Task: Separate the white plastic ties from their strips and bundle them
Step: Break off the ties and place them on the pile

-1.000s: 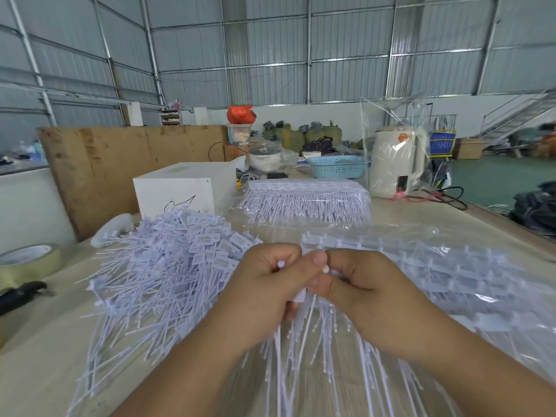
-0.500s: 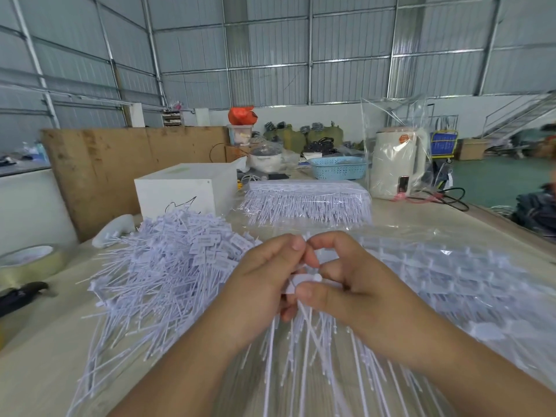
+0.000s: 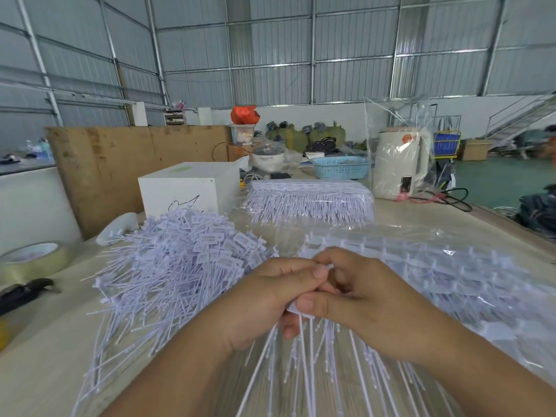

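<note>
My left hand (image 3: 264,299) and my right hand (image 3: 361,293) meet at the centre of the table, both closed on the heads of a strip of white plastic ties (image 3: 304,350) whose thin tails fan down toward me. My right thumb presses a tie head against my left fingers. To the left lies a big loose heap of separated white ties (image 3: 180,266). Under and right of my right hand lies a bag of unseparated tie strips (image 3: 451,275). A second wrapped stack of tie strips (image 3: 310,200) sits farther back.
A white box (image 3: 186,191) stands behind the heap. A roll of clear tape (image 3: 30,260) and a black tool (image 3: 24,293) lie at the left edge. A bagged white kettle (image 3: 400,164), a blue basket (image 3: 343,167) and cables sit at the back right.
My hands have shifted slightly lower and closer together. My right thumb has slid under my left fingers onto a tie head, and the tails hang more bunched.
</note>
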`<control>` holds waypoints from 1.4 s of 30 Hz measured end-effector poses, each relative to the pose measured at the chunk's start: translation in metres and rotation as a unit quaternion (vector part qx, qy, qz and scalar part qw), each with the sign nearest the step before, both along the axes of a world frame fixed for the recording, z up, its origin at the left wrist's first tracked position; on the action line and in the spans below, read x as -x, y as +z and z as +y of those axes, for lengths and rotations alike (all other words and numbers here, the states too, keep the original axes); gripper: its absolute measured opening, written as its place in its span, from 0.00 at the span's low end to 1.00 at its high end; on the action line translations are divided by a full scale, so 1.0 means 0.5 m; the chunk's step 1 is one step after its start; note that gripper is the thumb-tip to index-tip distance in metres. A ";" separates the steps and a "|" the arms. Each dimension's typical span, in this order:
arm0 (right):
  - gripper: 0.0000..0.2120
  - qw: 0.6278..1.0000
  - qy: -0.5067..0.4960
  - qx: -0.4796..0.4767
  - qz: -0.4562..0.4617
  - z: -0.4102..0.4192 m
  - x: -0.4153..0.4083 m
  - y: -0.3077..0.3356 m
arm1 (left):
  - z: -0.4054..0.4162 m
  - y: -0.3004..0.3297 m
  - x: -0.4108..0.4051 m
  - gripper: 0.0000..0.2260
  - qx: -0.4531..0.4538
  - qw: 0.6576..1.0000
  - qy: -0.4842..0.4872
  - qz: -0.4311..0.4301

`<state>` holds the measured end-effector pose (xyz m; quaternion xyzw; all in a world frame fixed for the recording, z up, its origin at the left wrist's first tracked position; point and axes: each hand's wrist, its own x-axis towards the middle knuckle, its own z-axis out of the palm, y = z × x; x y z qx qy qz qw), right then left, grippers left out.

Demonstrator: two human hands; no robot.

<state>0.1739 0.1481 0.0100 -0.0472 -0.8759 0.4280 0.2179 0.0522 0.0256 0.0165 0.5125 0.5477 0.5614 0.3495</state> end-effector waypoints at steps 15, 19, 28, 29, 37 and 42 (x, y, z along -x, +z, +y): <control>0.19 0.985 -0.141 0.016 0.098 0.002 0.003 0.014 | 0.025 -0.011 0.008 0.20 -0.140 0.966 0.209 0.063; 0.19 0.989 -0.094 0.036 0.113 0.017 -0.010 0.022 | 0.014 -0.006 0.015 0.16 -0.131 0.975 0.171 0.061; 0.16 0.999 0.018 0.042 0.019 0.005 -0.004 0.011 | 0.002 -0.004 0.003 0.14 -0.080 0.996 -0.009 0.042; 0.17 0.999 0.016 0.044 0.016 0.004 -0.003 0.009 | 0.001 -0.004 0.001 0.14 -0.075 0.996 -0.015 0.049; 0.31 0.995 -0.056 -0.030 -0.078 0.007 -0.015 0.016 | -0.002 0.001 0.024 0.14 -0.055 0.992 0.033 0.111; 0.13 0.996 -0.052 -0.039 -0.067 0.013 -0.019 0.026 | -0.005 0.004 0.038 0.15 -0.064 0.984 0.111 0.121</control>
